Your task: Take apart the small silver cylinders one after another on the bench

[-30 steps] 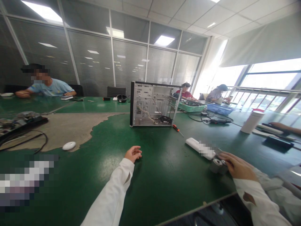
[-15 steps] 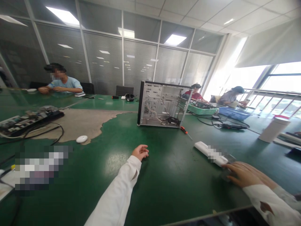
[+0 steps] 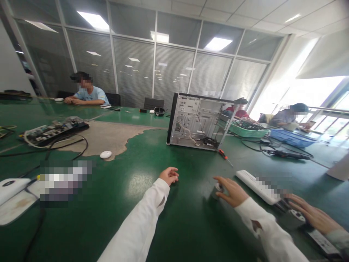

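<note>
My left hand (image 3: 169, 176) rests on the green table (image 3: 188, 211) with its fingers loosely bent and apart, holding nothing I can see. To its right, my right hand (image 3: 231, 191) has its thumb and fingers around a small grey cylinder (image 3: 217, 190), partly blurred, low over or on the table. Beyond both hands an opened computer case (image 3: 200, 122) stands on its edge, its metal inside and loose cables showing. A screwdriver (image 3: 225, 157) with a red and black handle lies at the case's right front corner.
Another person's hand (image 3: 313, 214) is at right, by a larger grey cylinder (image 3: 293, 219) and a white power strip (image 3: 257, 187). A circuit board (image 3: 54, 131) with cables lies left, near a white round disc (image 3: 105, 155). Green (image 3: 248, 130) and blue (image 3: 293, 138) baskets stand behind.
My right hand has moved left, away from the other person's hand and the power strip, and now has the small grey cylinder. My left hand stays put. The view has turned left.
</note>
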Demonstrator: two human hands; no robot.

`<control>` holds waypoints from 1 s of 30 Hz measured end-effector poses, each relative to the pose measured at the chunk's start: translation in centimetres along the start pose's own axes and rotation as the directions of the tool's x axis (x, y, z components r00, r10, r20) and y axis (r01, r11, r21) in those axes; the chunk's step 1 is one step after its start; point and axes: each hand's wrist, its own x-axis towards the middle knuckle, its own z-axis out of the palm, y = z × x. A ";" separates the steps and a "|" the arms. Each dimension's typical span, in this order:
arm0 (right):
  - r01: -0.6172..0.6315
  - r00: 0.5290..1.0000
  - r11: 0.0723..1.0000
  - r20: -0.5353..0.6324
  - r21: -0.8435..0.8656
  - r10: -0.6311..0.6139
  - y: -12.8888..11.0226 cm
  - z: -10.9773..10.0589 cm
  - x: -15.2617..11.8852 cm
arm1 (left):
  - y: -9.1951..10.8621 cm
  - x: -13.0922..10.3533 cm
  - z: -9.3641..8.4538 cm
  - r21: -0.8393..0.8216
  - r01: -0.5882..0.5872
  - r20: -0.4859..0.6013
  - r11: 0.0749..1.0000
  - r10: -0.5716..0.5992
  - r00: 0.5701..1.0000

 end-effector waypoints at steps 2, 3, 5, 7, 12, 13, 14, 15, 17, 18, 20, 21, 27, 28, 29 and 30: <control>0.049 0.999 0.996 -0.006 0.074 -0.049 -3.7 1.2 3.5 | 0.2 0.0 -0.1 -0.013 0.007 -0.014 1.000 -0.007 1.000; 0.069 0.998 0.992 -0.014 0.110 -0.068 -5.4 1.9 5.1 | 0.3 0.0 -0.2 -0.026 0.010 -0.027 1.000 -0.010 1.000; 0.112 0.994 0.976 -0.037 0.187 -0.107 -8.4 3.6 7.9 | 0.4 0.2 -0.6 -0.059 0.011 -0.067 0.998 -0.015 0.998; 0.114 0.991 0.942 -0.100 0.316 -0.086 -10.4 5.7 9.8 | 0.6 0.4 -1.1 -0.093 0.002 -0.130 0.996 -0.014 0.991; 0.136 0.983 0.857 -0.175 0.498 -0.054 -11.3 9.6 10.5 | 1.1 0.9 -2.2 -0.103 -0.036 -0.246 0.994 0.010 0.969; 0.144 0.982 0.844 -0.180 0.517 -0.058 -11.0 9.9 10.3 | 1.2 1.0 -2.4 -0.101 -0.036 -0.230 0.994 0.012 0.973; 0.146 0.981 0.832 -0.190 0.536 -0.050 -10.7 10.1 10.1 | 1.2 1.1 -2.5 -0.100 -0.037 -0.202 0.994 0.016 0.979; 0.142 0.979 0.821 -0.202 0.552 -0.034 -10.4 10.1 9.9 | 1.2 1.2 -2.7 -0.105 -0.020 -0.172 0.994 0.002 0.985; 0.133 0.975 0.810 -0.222 0.571 -0.004 -10.1 9.8 9.7 | 1.0 1.4 -3.0 -0.072 0.025 -0.140 0.997 -0.035 0.990; 0.133 0.973 0.808 -0.229 0.574 0.003 -10.0 9.6 9.6 | 0.8 1.3 -3.1 -0.028 0.017 -0.132 0.999 -0.020 0.991; 0.145 0.972 0.809 -0.235 0.570 -0.009 -10.1 9.2 9.5 | 0.3 1.2 -3.3 0.082 -0.044 -0.091 0.996 0.052 0.995; 0.157 0.972 0.810 -0.235 0.565 -0.025 -10.2 9.0 9.5 | 0.0 1.1 -3.4 0.137 -0.090 -0.068 0.986 0.101 0.993; 0.224 0.967 0.816 -0.223 0.532 -0.120 -10.6 8.5 9.4 | -0.5 0.3 -2.8 0.541 -0.151 -0.099 0.827 0.242 0.965; 0.230 0.967 0.821 -0.217 0.523 -0.133 -10.6 8.4 9.5 | -0.4 0.2 -2.7 0.578 -0.139 -0.107 0.804 0.243 0.964; 0.237 0.966 0.826 -0.213 0.512 -0.145 -10.6 8.4 9.5 | -0.3 0.1 -2.6 0.594 -0.135 -0.106 0.793 0.244 0.964; 0.243 0.965 0.831 -0.211 0.501 -0.155 -10.6 8.3 9.5 | -0.2 0.1 -2.6 0.595 -0.140 -0.097 0.792 0.244 0.965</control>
